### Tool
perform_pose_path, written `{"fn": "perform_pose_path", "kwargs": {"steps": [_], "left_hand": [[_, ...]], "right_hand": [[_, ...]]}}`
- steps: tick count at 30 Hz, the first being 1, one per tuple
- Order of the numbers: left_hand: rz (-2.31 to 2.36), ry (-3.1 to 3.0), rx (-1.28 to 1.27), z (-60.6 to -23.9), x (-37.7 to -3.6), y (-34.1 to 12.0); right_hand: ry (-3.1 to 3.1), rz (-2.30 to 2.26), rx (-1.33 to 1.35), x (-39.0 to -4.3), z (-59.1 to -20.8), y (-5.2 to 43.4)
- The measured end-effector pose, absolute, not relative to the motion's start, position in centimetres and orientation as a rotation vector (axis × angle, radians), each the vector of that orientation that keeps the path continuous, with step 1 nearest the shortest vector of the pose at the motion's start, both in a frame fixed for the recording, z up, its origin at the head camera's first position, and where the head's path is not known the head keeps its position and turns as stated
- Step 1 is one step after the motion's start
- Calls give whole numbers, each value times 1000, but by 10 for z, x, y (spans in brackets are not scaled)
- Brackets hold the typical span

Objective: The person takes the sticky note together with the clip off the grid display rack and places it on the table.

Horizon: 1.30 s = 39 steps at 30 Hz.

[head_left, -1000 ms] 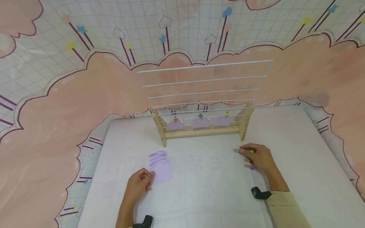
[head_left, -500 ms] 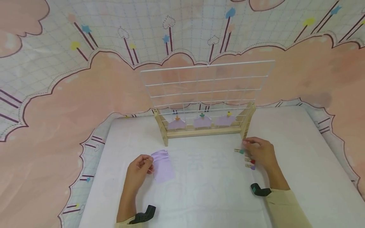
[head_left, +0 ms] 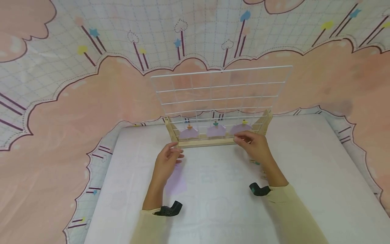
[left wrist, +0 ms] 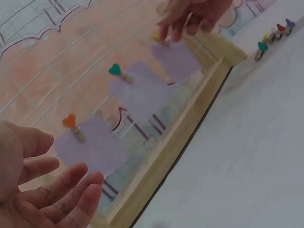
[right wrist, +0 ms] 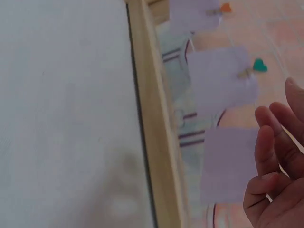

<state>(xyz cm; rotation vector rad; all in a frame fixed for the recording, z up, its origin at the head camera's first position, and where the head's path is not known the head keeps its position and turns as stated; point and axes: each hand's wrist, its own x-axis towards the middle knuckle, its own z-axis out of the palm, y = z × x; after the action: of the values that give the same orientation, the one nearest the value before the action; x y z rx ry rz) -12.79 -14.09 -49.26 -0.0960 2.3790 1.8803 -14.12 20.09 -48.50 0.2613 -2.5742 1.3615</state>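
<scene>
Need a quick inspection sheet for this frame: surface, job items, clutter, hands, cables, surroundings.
Surface: white table, faint print.
Job's things: wire grid rack in a wooden base; three lilac paper pieces clipped along a lower wire with heart pegs, orange, green, yellow.
Clutter: stack of lilac paper under the left wrist; spare pegs lying right of the rack.
Grippers: left hand open, empty, near the orange-pegged piece; right hand at the yellow-pegged piece, grip unclear.
Cables: nothing seen.
Surroundings: pink cloud-print backdrop.

Lilac paper cards [head_left: 216, 130]; white wire grid [head_left: 219, 93]; orange, green, yellow heart pegs [head_left: 215, 123].
</scene>
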Motion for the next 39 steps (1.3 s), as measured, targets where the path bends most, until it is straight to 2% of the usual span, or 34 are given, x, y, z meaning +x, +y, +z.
{"fn": "perform_pose_path", "kwargs": {"steps": [19, 39], "left_hand": [[1851, 2652, -88, -490, -158, -98], [1814, 2662, -163, -501, -172, -94]], "right_hand": [[-2677, 1362, 502, -187, -454, 98], [-2782, 1073, 511, -206, -456, 57]]}}
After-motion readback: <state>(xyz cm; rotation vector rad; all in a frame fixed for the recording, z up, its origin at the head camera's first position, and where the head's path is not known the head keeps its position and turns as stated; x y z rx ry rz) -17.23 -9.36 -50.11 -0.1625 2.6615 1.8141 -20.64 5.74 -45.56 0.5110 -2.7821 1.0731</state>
